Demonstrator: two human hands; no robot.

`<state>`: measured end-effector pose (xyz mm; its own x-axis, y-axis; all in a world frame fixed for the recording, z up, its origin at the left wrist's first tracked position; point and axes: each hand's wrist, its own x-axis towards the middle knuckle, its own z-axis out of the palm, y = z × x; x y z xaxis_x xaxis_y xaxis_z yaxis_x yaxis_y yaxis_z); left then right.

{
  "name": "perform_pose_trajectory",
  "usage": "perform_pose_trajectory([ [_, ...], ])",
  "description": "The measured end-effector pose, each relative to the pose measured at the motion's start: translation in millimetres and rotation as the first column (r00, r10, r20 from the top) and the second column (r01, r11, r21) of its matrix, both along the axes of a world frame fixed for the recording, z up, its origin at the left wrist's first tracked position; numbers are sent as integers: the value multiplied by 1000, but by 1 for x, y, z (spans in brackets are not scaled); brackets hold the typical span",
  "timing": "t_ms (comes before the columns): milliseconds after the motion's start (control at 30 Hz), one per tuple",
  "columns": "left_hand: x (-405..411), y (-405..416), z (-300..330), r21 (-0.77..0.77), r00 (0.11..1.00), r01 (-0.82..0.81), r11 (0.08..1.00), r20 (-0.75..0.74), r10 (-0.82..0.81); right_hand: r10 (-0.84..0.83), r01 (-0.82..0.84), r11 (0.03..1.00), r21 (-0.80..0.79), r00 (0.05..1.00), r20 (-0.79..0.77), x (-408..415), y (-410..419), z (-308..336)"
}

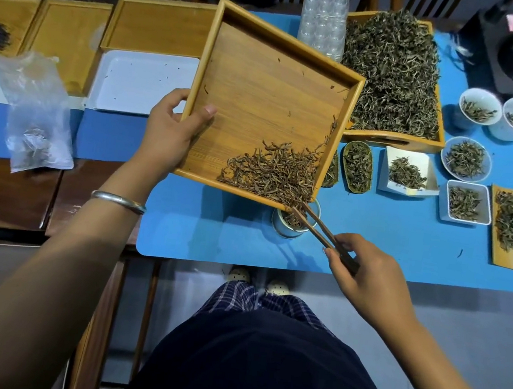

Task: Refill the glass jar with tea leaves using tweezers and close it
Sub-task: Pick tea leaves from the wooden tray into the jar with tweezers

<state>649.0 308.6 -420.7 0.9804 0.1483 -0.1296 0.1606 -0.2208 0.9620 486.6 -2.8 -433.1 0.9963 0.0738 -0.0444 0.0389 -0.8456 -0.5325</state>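
Head view, one moment of the refill. Item: wooden tray [260,98], held tilted above the blue mat [211,237], its low corner over the glass jar [293,223]; left hand [172,129] grips the tray's near-left edge, thumb on the inner floor, fingers curled beneath. Item: brown tea leaves [274,172], gathered in a heap at the tray's low corner, some at the very lip. Item: tweezers [321,231], pinched in the right hand [365,272], tips at the tray corner just above the jar mouth, apparently raking leaves down. Item: jar, upright on the mat, near edge, leaves visible inside; fill level cannot be told, as tray and tweezers cover part of the opening. Lid: not identified anywhere in view. Judged progress: filling is under way, with most of the heap yet on the tray; closing is not yet begun. Nearby: large tray of green leaves [393,72], white cups [480,107] and small dishes [357,166] holding samples.
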Motion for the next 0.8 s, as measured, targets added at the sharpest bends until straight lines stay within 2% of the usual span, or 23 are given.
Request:
perform_pose_trajectory([
  [300, 3, 0, 6, 3, 998, -51, 999, 26, 51, -35, 35, 999, -11, 999, -9, 2, -5, -1],
  [567, 6, -3, 7, 31, 997, -65, 997, 32, 64, -71, 69, 997, 30, 996, 49, 26, 8, 4],
  [800, 6, -3, 8, 38, 998, -67, 997, 21, 67, -54, 58, 997, -54, 996, 77, 35, 23, 1],
])
